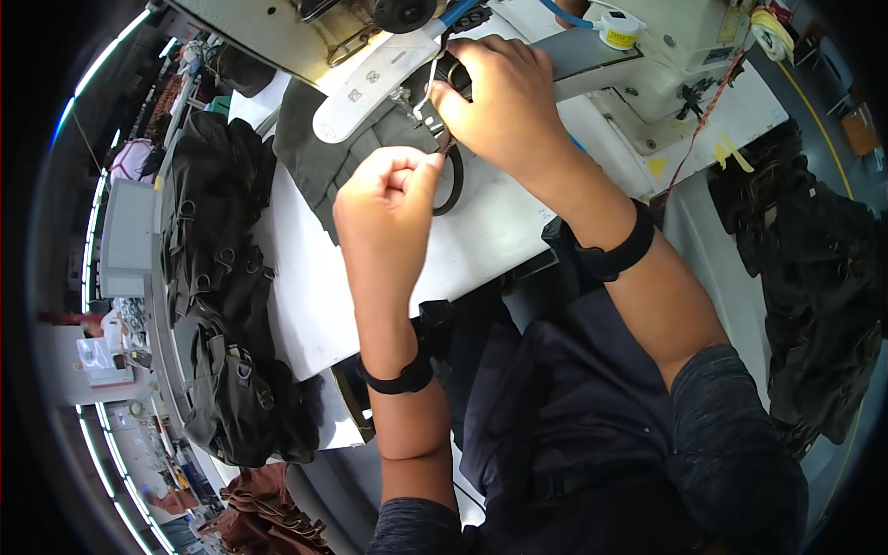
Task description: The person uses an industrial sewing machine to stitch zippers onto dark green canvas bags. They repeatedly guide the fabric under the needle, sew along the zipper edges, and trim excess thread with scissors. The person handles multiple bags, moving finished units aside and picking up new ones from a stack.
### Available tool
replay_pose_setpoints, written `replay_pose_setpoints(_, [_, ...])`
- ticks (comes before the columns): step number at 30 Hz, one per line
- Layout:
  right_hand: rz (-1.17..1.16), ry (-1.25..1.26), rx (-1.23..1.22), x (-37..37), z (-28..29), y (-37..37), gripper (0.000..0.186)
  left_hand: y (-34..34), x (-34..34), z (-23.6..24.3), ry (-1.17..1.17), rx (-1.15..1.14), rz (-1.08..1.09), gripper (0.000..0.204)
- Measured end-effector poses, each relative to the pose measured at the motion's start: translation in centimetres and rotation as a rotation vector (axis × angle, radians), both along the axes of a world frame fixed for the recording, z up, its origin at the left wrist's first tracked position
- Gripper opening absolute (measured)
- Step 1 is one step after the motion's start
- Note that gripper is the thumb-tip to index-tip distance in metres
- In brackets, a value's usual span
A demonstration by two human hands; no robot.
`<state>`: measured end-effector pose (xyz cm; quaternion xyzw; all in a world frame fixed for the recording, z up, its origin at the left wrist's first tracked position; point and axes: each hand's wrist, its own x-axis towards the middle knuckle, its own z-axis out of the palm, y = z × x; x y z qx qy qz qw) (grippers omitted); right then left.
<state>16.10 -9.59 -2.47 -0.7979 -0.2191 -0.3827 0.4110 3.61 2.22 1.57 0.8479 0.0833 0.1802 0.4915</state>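
My left hand [384, 199] is closed in a pinch at the near side of the sewing machine's presser foot [433, 123]. Its thumb and finger meet at a narrow dark strap [455, 185], which curves down in a loop over the white table. My right hand [504, 106] is bent around a dark bunched piece [455, 76] just right of the needle area, thumb towards the foot. What its fingers grip is mostly hidden behind the hand. Dark grey-green fabric [319, 153] lies under the machine's white arm cover [361, 92] and reaches left of my left hand.
Dark bags or garments with metal rings [217, 250] are heaped along the left table edge. More dark pieces [805, 287] hang at the right. A brown pile [268, 509] sits at lower left. The white tabletop [319, 314] spreads before me; a red-black cord [698, 120] hangs at right.
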Motion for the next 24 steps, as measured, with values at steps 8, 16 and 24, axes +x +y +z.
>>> replay_pose_setpoints(8, [-0.004, -0.021, -0.017, 0.1, -0.1, -0.3, 0.027, 2.5, 2.1, 0.6, 0.046, 0.302, 0.187, 0.020])
replay_pose_setpoints(16, [0.030, 0.098, -0.056, -0.9, 0.9, -0.4, 0.036, 1.6, -0.8, -0.3, -0.457, 0.873, 0.201, 0.046])
replay_pose_setpoints(24, [0.056, 0.119, -0.086, -0.5, 1.0, -0.9, 0.041, 3.8, 2.6, -4.5, -0.657, 0.780, -0.139, 0.038])
